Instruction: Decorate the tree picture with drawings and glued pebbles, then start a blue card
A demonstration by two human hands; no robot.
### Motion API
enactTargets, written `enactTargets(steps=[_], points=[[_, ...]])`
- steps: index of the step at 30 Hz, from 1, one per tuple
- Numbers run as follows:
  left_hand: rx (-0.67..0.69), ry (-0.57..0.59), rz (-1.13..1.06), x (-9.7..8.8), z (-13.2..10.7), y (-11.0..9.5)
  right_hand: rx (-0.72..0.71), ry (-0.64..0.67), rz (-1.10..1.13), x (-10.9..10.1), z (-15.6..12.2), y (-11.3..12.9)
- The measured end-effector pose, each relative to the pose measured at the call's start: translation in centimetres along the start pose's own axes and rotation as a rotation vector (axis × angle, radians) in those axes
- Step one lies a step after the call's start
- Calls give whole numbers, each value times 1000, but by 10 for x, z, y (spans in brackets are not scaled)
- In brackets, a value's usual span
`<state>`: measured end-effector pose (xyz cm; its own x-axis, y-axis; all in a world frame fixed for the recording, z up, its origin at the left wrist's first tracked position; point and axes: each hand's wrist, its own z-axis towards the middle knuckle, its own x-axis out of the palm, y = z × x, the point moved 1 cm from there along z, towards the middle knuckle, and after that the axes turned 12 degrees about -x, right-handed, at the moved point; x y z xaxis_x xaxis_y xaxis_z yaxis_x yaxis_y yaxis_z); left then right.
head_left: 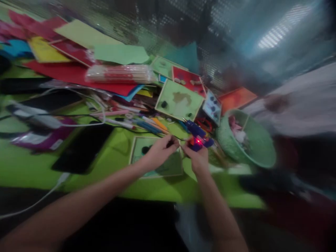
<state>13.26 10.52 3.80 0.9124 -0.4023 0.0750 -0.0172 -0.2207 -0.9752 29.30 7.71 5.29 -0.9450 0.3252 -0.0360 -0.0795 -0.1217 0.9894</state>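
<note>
My right hand [198,157] is closed around a blue glue gun [195,130] with a glowing red light. Its nozzle points up and to the left, away from me. Just left of it, my left hand [161,152] is held in a pinch; whatever lies between the fingertips is too blurred to make out. Below the left hand lies a green framed card [168,167] edged with thin pale strips, with a dark round piece on it. The left hand and forearm cover part of this card.
A green bowl [265,150] holding scraps stands at the right. More decorated cards [181,99] lie behind, beside pens [147,126] and a pack of sticks [120,74]. Coloured paper [120,54] fills the back left. A black phone [84,148] and cables are at left; another person's sleeve [307,101] is at right.
</note>
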Motion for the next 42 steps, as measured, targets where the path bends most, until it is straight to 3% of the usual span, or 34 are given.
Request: enactTargets(steps=[4,11,15,26,30,37,42], points=[[-89,38,-65,3,1,3,1,-13,54,-5,3,3],[34,-16,23,4,3,2,-4,29,65,-4,2,0],[5,-11,15,3,3,3,5,25,78,-2,1,1],[-283,-58,-481,-4,8,3,-36,-1,103,-7,3,2],[-326,-26,-600,-3,7,-2,-34,-22,92,-7,4,0],[-244,25,-481,-1,7,-2,-47,7,132,-5,4,-2],[-178,-25,-361,-1,9,10,-26,23,158,-3,3,-1]])
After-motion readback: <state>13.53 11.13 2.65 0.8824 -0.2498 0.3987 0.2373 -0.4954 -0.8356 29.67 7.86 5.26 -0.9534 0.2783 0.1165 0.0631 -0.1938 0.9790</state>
